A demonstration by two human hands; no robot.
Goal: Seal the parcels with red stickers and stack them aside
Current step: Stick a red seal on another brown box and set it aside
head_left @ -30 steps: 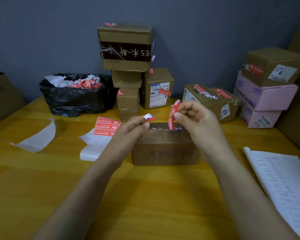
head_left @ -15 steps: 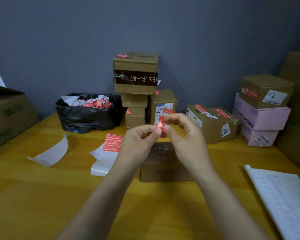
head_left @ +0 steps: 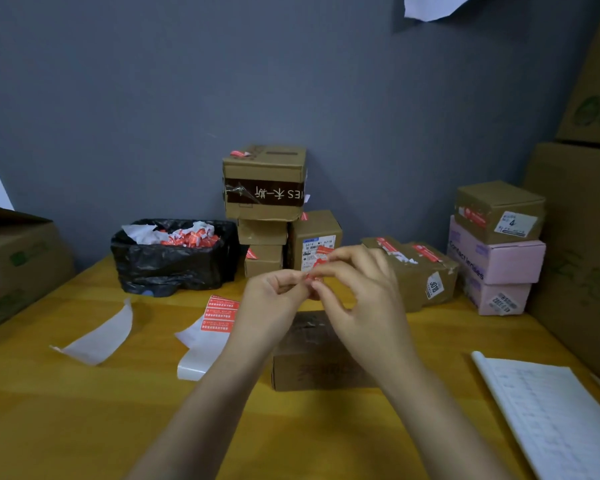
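On table (head_left: 84, 427) at left, one sticker sheet (head_left: 219, 314). Then left hand (head_left: 274, 294) and right hand (head_left: 366, 301), fingers of both clamped on one crumpled red sticker (head_left: 313, 277), pinched at fingertips, above one brown parcel (head_left: 312, 365).

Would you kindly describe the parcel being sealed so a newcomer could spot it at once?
On the yellow table, look beneath the left hand and right hand, which pinch a red sticker. The brown parcel there lies alone mid-table, apart from the boxes stacked by the wall, and shows no red sticker.
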